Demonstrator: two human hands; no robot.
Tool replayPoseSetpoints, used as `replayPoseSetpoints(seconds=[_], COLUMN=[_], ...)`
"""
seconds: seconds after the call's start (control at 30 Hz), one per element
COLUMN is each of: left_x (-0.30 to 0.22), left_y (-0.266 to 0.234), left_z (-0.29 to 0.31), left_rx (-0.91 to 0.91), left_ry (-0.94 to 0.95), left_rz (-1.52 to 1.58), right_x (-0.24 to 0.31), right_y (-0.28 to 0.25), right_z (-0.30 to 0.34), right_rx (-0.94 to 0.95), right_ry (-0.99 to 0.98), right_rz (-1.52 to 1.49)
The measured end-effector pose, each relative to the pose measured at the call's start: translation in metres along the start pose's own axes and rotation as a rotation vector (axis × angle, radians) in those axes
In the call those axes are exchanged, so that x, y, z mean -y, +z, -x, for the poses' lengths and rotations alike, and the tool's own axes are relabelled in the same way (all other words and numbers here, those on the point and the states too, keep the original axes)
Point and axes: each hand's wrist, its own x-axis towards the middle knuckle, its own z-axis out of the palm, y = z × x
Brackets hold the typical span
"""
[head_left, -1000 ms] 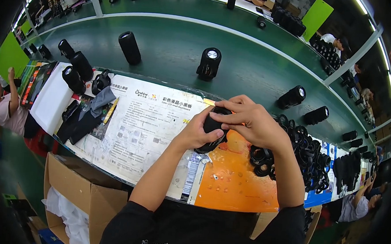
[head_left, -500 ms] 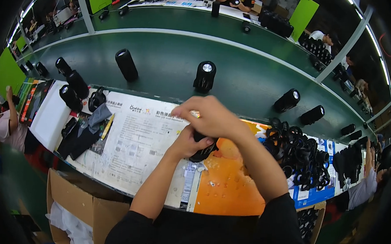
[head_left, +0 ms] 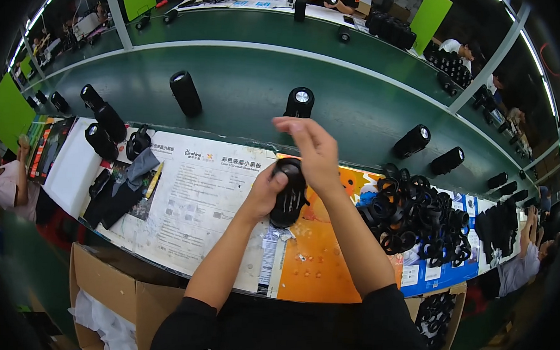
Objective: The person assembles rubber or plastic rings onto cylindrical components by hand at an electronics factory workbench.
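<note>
My left hand (head_left: pixel 265 192) is wrapped around the side of a black cylindrical speaker (head_left: pixel 287 201), its thumb on the upper part. The speaker sits over the seam between a white printed sheet (head_left: pixel 195 215) and an orange sheet (head_left: pixel 323 266). My right hand (head_left: pixel 314 153) is raised just beyond and to the right of the held speaker, fingers stretched out and nothing visible in it. Past its fingertips, another black speaker (head_left: pixel 300 101) with a silver round end stands on the green belt, its lower part hidden by the hand.
Several more speakers (head_left: pixel 186 94) are spread along the green belt (head_left: pixel 247 84). A heap of black rings (head_left: pixel 411 213) covers the right of the bench. Dark cloths (head_left: pixel 117 198) and a yellow pen-like tool (head_left: pixel 155 180) lie at left. An open cardboard box (head_left: pixel 106 280) stands below.
My right hand has lifted off the held speaker, and its fingers have straightened. The speaker in my left hand now shows more fully. The nearer belt speakers have shifted slightly right.
</note>
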Motion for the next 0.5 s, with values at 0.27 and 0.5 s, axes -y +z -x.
replayPoseSetpoints(seconds=[0.27,0.5], left_x=[-0.010,-0.034], left_y=[0.022,-0.003], left_z=[-0.018,-0.071], left_rx=[-0.112,-0.251], left_ry=[0.240,0.336], left_rz=[0.371,-0.259], right_x=[0.003,0.017], right_y=[-0.026,-0.086], right_z=[0.109,0.062], right_rx=[-0.053,-0.354], right_ry=[0.750,0.258], right_rz=[-0.665,0.010])
